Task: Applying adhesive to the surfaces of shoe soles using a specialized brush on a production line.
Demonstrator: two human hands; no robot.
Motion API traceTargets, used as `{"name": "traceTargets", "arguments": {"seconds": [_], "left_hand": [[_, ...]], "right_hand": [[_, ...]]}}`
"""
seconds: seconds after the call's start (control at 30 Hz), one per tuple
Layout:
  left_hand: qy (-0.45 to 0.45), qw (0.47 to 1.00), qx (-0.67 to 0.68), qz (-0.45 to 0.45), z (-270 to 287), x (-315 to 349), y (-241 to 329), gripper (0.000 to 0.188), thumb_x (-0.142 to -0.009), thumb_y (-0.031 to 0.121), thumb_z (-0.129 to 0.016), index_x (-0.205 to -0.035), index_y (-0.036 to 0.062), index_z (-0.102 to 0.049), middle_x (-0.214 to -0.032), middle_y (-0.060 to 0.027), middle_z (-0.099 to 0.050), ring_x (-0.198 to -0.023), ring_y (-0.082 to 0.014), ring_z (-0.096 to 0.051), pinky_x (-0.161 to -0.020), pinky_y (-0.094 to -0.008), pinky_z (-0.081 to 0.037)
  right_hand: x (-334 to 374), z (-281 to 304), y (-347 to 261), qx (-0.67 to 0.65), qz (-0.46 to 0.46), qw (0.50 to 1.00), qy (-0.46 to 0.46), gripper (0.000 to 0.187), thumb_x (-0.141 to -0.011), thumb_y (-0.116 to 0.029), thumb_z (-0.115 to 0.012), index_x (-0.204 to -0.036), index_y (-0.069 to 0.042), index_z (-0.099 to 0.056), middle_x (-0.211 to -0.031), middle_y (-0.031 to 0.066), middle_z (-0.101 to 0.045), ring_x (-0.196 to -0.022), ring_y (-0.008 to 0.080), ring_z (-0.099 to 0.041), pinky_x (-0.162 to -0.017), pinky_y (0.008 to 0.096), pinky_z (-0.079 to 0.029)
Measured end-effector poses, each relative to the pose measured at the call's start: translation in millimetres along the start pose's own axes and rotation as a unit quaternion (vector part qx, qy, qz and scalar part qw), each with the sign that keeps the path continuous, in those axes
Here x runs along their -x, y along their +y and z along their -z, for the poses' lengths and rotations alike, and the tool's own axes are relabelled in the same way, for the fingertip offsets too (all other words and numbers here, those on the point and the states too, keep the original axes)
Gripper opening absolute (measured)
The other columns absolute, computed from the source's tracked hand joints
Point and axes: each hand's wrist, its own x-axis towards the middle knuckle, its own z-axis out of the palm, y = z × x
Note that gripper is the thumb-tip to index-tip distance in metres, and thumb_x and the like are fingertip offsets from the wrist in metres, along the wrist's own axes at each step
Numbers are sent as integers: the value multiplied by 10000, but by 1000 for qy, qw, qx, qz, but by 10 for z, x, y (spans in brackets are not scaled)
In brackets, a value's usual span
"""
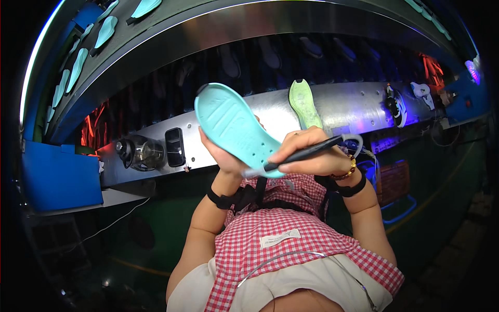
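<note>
My left hand (224, 160) holds a turquoise shoe sole (231, 119) tilted up in front of me, its fingers partly hidden behind the sole. In my right hand (314, 153) is a black pen-like tool (306, 152) with a pale tip and a clear tube looping from its back end. The tip lies at the lower end of the turquoise sole, by the small holes there; whether it touches is too small to tell. Just beyond my right hand, a light green sole (303, 101) rests on the metal bench.
The metal bench (358, 104) runs across in front of me. A clear jug with a dark lid (145, 153) and a black tray (175, 147) stand left. At right are a black-and-white shoe (397, 106) and a white piece (422, 93). A conveyor (125, 36) carries turquoise soles beyond.
</note>
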Motion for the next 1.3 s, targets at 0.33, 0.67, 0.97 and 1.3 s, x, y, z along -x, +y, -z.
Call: {"name": "traceTargets", "arguments": {"seconds": [0.33,0.67,0.97,1.3], "left_hand": [[-5,991,17,-135,-55,-65,192,834,-755,702,-100,-1116,46,-468,-847,-181,-578,-707,-305,-577,-635,-408,-488],[2,989,-52,-138,-264,4,271,847,-742,728,-92,-1169,77,-426,-888,-184,-564,-727,-303,-576,-640,-404,-485],[-13,995,-28,-92,-280,7,365,837,-775,694,-179,-1227,18,-375,-1076,-218,-508,-924,-344,-527,-799,-436,-437],[-36,990,-5,138,-76,152,179,550,-888,426,-277,-1195,-12,-407,-1020,-228,-540,-850,-312,-584,-740,-402,-496]], "right_hand": [[140,-9,2,-23,34,999,-6,208,-693,-18,-662,-900,-27,-644,-828,96,-631,-768,143,-599,-692,230,-464],[182,22,106,-115,-66,983,129,219,-685,-17,-669,-902,-16,-637,-854,100,-638,-814,155,-597,-736,259,-469],[156,0,284,-260,-61,958,108,181,-744,-3,-618,-920,20,-584,-924,144,-613,-855,184,-601,-750,265,-494],[188,-44,-145,-67,-49,996,27,204,-721,-5,-644,-923,6,-618,-886,90,-636,-802,115,-592,-691,220,-472]]}}
